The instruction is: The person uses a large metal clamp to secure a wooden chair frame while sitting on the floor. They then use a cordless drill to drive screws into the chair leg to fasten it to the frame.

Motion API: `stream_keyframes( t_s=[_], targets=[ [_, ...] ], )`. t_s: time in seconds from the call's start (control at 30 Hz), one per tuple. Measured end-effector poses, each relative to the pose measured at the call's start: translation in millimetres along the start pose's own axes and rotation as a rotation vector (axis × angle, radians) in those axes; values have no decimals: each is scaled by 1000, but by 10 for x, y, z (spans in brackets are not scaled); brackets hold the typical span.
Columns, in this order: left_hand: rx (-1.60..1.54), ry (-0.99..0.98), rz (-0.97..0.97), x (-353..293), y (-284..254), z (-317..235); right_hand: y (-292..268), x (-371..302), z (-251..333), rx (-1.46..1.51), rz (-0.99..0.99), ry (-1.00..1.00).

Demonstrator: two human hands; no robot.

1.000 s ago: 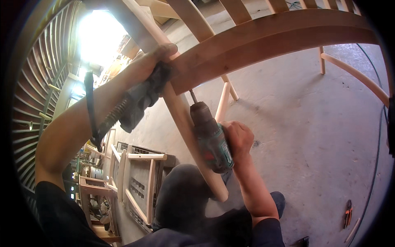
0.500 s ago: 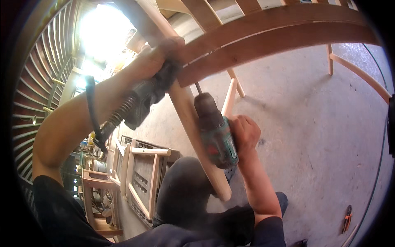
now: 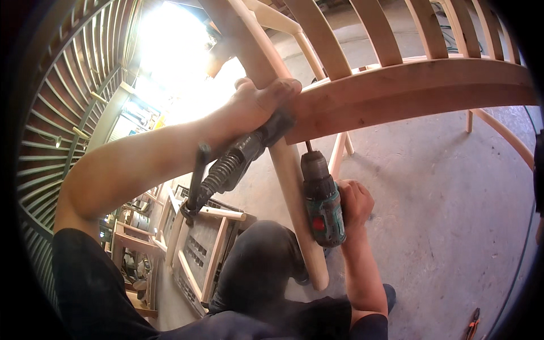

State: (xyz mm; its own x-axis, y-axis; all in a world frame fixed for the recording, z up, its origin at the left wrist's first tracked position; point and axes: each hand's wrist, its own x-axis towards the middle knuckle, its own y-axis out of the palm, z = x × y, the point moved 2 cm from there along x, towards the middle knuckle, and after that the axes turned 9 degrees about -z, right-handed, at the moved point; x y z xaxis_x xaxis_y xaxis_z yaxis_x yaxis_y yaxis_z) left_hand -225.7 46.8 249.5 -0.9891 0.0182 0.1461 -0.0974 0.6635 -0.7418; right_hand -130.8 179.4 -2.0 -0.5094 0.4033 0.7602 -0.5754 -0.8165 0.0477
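Observation:
My left hand (image 3: 266, 101) wraps around a round-edged wooden post (image 3: 296, 195), where a broad curved rail (image 3: 391, 93) with upright slats meets it. Just below that hand, a dark screw clamp (image 3: 229, 161) with a coiled spring and a crossbar handle sits against the joint. My right hand (image 3: 357, 203) is closed around the grip of a green and black cordless drill (image 3: 324, 212), its fingers partly hidden behind the body. The drill points up and away, and its thin bit meets the rail's lower edge beside the post.
Wooden chair frames (image 3: 218, 249) stand at the lower left on a dark slatted pallet. Orange-handled pliers (image 3: 471, 326) lie on the concrete floor (image 3: 436, 226) at lower right. A metal-barred fence or gate (image 3: 56, 113) curves along the left. More pale wooden legs (image 3: 501, 133) rise beyond the rail.
The whole scene has shifted right and down in the picture as the view moved. Both hands keep their holds, and the drill bit stays at the rail's lower edge.

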Motion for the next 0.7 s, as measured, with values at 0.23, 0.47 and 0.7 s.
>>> stream_keyframes(
  t_s=[0.23, 0.47, 0.7],
  targets=[
    [39, -220, 24, -93, 9, -118, 23, -3, -17, 13, -12, -11],
    [102, -88, -35, -38, 20, -21, -32, 66, 20, -7, 10, -12],
    [161, -68, -34, -14, -35, 24, -13, 9, 24, 8, 5, 3]
  ],
)
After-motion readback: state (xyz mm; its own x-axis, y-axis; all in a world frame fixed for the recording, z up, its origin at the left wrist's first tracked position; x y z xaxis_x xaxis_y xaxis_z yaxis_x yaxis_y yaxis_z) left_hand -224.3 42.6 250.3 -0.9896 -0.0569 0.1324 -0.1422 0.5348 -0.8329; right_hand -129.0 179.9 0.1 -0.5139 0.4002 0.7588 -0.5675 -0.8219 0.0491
